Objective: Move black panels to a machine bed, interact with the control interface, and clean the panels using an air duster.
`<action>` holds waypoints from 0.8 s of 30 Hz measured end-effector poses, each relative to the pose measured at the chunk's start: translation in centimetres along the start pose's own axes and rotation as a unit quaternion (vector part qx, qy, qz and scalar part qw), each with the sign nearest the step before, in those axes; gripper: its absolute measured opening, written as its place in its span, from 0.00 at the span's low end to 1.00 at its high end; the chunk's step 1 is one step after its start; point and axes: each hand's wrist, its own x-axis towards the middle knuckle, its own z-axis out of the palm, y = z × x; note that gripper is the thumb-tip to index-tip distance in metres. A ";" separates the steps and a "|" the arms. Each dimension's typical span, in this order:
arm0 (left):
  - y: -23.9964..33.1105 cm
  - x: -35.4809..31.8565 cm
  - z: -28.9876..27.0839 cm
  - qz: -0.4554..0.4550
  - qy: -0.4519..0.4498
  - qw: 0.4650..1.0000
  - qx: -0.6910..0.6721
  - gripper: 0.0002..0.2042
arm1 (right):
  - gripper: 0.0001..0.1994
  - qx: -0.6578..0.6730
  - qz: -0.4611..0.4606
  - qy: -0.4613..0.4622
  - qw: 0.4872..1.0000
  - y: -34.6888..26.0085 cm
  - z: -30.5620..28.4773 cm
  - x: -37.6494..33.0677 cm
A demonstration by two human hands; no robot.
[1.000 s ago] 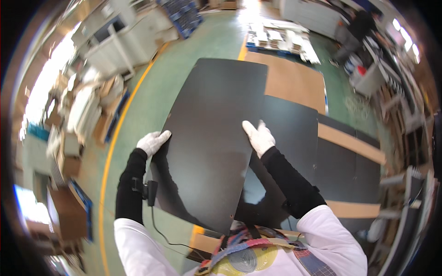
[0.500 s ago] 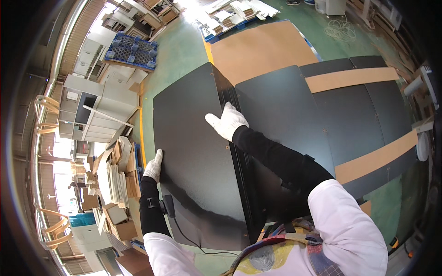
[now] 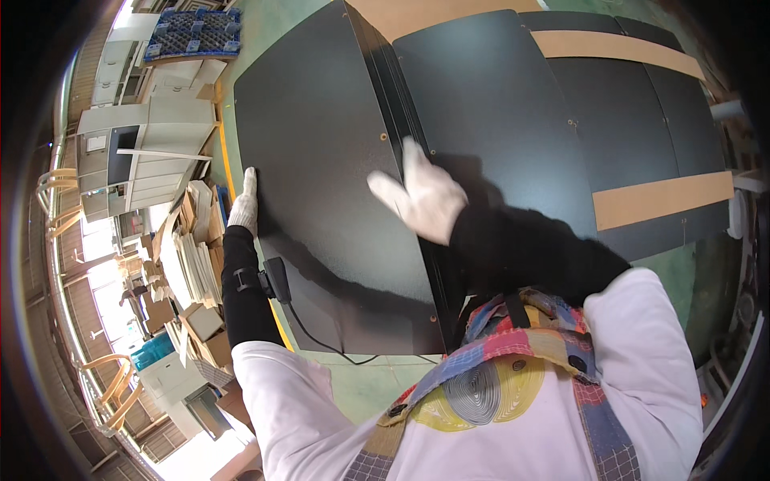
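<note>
In front of me a stack of large black panels (image 3: pixel 321 160) lies with its layered right side showing. My left hand (image 3: pixel 245 204), in a white knitted glove, holds the top panel's left edge; part of its fingers is hidden by that edge. Over the stack's right edge is my right hand (image 3: pixel 425 196), also gloved and slightly blurred, its thumb and fingers spread with nothing held. Whether it touches the panels I cannot tell. A small black device (image 3: pixel 277 280) with a cable is strapped at my left forearm.
To the right, more black panels (image 3: pixel 489 88) lie side by side, with brown strips (image 3: pixel 666 200) across some. A blue pallet (image 3: pixel 192 34) stands far left. White cabinets (image 3: pixel 152 116) and stacked boards (image 3: pixel 196 256) line the left side, beyond a yellow floor line (image 3: pixel 227 156).
My view has tipped down and closer, so the panels sit higher in it. My right hand has shifted toward me along the stack's right edge. My left hand stays at the left edge.
</note>
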 end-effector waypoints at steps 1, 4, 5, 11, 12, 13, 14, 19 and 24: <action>-2.4 0.2 -2.5 -0.005 0.009 0.999 -0.039 0.44 | 0.46 0.002 0.033 -0.074 0.997 -1.7 -0.3 -3.4; -5.5 0.0 -5.1 0.026 -0.037 0.987 -0.156 0.44 | 0.49 0.003 0.089 -0.194 0.977 -2.0 1.2 -9.9; -5.6 -0.2 -5.4 0.030 -0.044 0.987 -0.154 0.44 | 0.50 -0.016 0.117 -0.206 0.972 -2.2 2.3 -11.1; -4.4 0.4 -4.0 0.038 -0.152 0.972 -0.175 0.35 | 0.48 0.020 0.118 -0.154 0.981 -2.8 1.7 -11.6; -3.8 -0.1 -3.2 -0.003 -0.170 0.959 -0.229 0.34 | 0.48 -0.003 0.114 -0.126 0.985 -2.0 2.8 -11.7; -3.6 -0.5 -4.1 0.002 -0.153 0.973 -0.172 0.40 | 0.49 -0.023 0.099 -0.107 0.989 -1.8 3.7 -11.6; -4.1 0.0 -4.6 0.025 -0.143 0.978 -0.151 0.40 | 0.49 -0.026 0.098 -0.114 0.988 -1.2 4.3 -12.0; 0.3 -2.4 -0.2 0.096 0.048 0.734 0.671 0.35 | 0.46 -0.046 0.117 -0.154 0.980 2.0 -0.9 -12.9; 7.4 -25.2 9.2 0.296 -0.040 0.847 0.439 0.24 | 0.29 0.025 0.092 -0.005 0.995 7.2 -13.6 -17.6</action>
